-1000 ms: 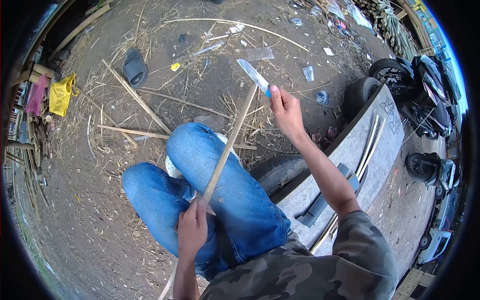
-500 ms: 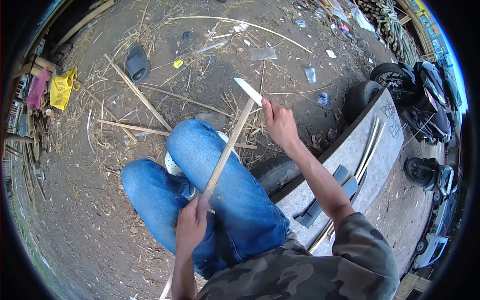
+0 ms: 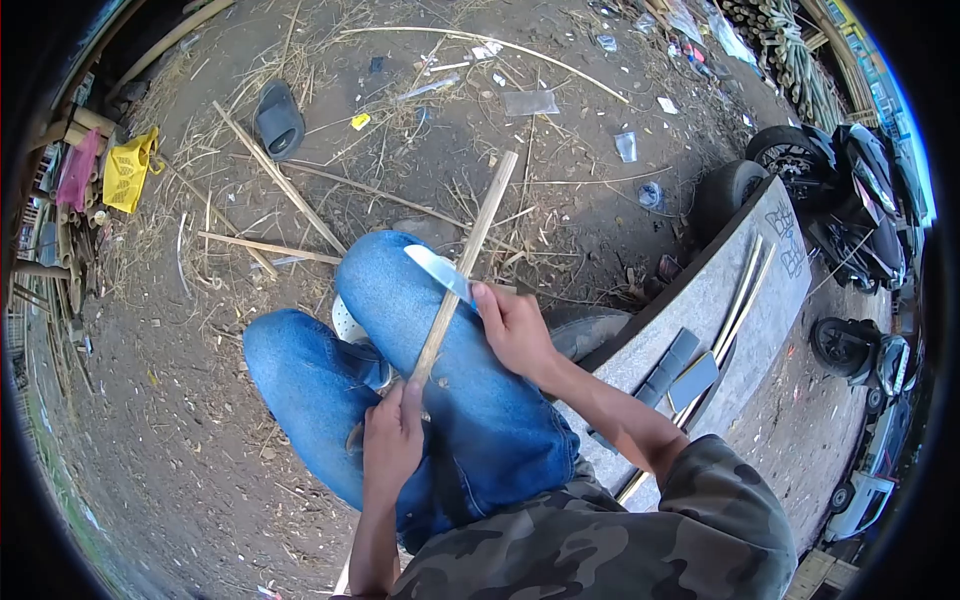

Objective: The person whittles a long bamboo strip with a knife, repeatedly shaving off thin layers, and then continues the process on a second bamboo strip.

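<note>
A long bamboo strip [image 3: 492,205] slants up across my raised knee, its far end in the air. Near my lap my left hand [image 3: 393,435] is closed around the strip's lower part. My right hand [image 3: 515,328] grips a knife whose handle is hidden in the fingers. The pale knife blade [image 3: 437,271] lies across the strip, about halfway along the visible length, its tip pointing up and left over the jeans [image 3: 400,300]. A small curled shaving [image 3: 354,437] shows beside my left hand.
To the right, a slanted grey board [image 3: 740,300] carries a phone [image 3: 693,382], a dark sheath-like piece [image 3: 668,365] and thin bamboo strips [image 3: 738,300]. Tyres and motorbikes [image 3: 850,200] stand beyond. A sandal [image 3: 279,120], bamboo pieces [image 3: 275,180] and litter lie on the dirt.
My right hand has drawn the knife down the bamboo strip toward me, from near its far end to about its middle. My left hand keeps its hold with little movement.
</note>
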Motion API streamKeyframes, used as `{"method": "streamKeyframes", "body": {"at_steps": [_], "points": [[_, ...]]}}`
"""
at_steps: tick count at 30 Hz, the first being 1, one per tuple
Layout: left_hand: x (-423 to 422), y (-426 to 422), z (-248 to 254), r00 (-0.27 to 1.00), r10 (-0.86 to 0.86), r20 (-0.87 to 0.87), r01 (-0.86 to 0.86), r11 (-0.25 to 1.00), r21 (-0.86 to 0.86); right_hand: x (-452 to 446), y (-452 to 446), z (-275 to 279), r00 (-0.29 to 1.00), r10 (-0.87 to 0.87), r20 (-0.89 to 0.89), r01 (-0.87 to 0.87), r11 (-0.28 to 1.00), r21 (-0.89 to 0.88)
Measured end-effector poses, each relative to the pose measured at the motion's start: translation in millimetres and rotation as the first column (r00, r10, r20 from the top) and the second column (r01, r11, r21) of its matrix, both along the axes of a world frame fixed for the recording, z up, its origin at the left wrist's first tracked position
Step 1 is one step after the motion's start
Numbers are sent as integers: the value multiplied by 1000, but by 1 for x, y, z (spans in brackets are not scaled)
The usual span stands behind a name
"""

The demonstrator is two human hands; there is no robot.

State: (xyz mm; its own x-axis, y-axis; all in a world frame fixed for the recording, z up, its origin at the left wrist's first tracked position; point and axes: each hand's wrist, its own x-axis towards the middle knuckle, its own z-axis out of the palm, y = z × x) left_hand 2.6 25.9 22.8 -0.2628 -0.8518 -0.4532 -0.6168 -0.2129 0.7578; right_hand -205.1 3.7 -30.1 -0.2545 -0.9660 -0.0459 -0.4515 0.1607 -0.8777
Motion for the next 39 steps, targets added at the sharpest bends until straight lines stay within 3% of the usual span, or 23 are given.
{"method": "streamKeyframes", "body": {"at_steps": [2,4,6,8,11,13,19,24,31,33,35,36,38,39], "points": [[1,3,-8,998,17,-59,-19,999,-29,17,23,5,991,70,-115,-74,997,-29],[5,5,-15,992,30,-124,-38,997,-60,1,18,12,997,52,-52,-50,997,54],[7,5,-19,987,11,-158,-23,997,-71,-25,-1,12,991,-135,2,135,990,50],[8,5,-20,982,11,-186,-23,998,-60,-58,-32,15,967,-241,-81,243,970,22],[8,3,-20,966,21,-259,-24,1000,-11,-88,-76,26,938,-283,-201,295,955,35],[9,2,-22,954,46,-297,-37,999,38,-94,-97,31,896,-316,-312,317,947,-47],[12,1,-22,946,86,-313,-46,990,134,-82,-106,16,891,-302,-340,317,948,-11],[10,3,-22,960,52,-275,-38,998,56,-74,-91,0,893,-290,-344,303,953,-16],[6,8,-24,969,53,-241,-59,998,-19,-29,-54,2,946,-272,-175,277,961,4],[6,6,-26,965,62,-254,-70,997,-22,-8,-30,-1,976,-165,-146,160,986,-41],[9,6,-26,973,40,-227,-37,999,20,18,6,-7,973,18,-229,-48,991,-125],[11,3,-25,980,15,-199,-3,998,63,19,8,0,974,18,-226,-50,990,-134],[10,3,-22,982,19,-190,-5,997,75,10,15,12,984,16,-178,-15,1000,6],[9,4,-20,982,20,-185,-3,996,93,2,10,11,985,-69,-157,60,996,-59]]}}
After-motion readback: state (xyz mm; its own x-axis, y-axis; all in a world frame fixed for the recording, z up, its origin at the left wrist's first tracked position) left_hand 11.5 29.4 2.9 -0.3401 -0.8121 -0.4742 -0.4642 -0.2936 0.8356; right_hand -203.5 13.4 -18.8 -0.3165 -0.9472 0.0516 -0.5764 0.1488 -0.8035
